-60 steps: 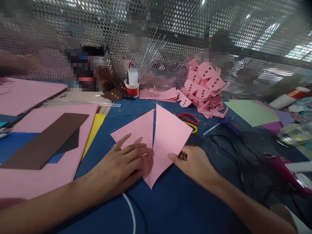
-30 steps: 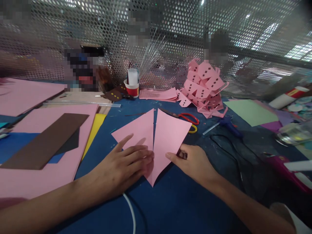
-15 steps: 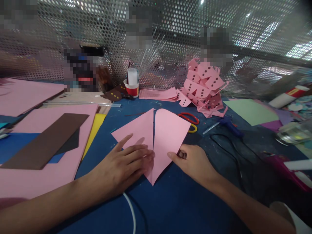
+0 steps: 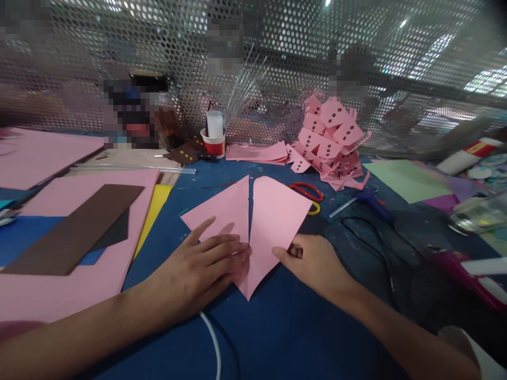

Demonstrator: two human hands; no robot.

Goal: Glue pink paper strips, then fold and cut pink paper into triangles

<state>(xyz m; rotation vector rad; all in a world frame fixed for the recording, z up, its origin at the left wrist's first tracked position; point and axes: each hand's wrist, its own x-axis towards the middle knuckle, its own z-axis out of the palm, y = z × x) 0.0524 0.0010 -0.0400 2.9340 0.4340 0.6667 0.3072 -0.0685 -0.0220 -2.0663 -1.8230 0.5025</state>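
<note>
Left hand [image 4: 198, 269] spread flat on smooth pink kite-shaped paper sheet [image 4: 277, 216], slit from far edge; right hand [image 4: 319, 266] pinches its bent right half; blue surface [image 4: 285, 343] beneath.

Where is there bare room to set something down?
The widest bare patch of blue table lies nearest the camera, between the white cable and right forearm. A narrower strip separates the yellow sheet from the pink paper under the left hand. Crowded: behind the paper, with scissors and a pink model; farther right, with a blue glue gun and magenta tool.
</note>
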